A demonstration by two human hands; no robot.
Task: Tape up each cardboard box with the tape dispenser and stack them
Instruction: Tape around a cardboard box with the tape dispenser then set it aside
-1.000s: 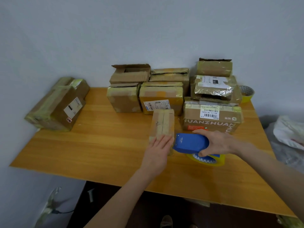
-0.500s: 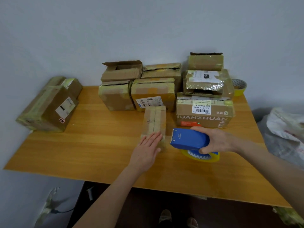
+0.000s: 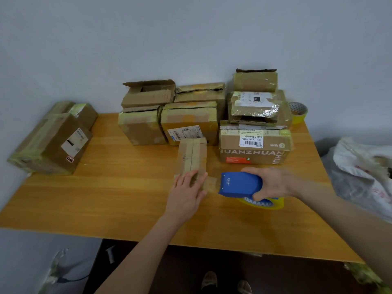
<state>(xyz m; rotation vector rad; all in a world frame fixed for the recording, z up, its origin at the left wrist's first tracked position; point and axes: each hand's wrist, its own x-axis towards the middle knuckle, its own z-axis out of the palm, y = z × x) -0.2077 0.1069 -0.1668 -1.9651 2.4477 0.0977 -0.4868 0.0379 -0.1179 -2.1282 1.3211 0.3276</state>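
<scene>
My flat left hand (image 3: 185,194) presses the closed narrow box (image 3: 192,155) at its near end; my right hand (image 3: 273,183) grips the tape dispenser (image 3: 239,184) alongside.

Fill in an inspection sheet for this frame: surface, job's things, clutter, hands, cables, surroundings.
Surface: wooden table.
Job's things: small box near centre; tape dispenser beside it, tape strip between them; stacked boxes at back and left, one open-topped.
Clutter: spare tape roll, back right corner.
Hands: left hand flat on small box; right hand grips tape dispenser.
Cables: one cable on floor, lower left.
Surroundings: grey wall behind; plastic bags right of table.
</scene>
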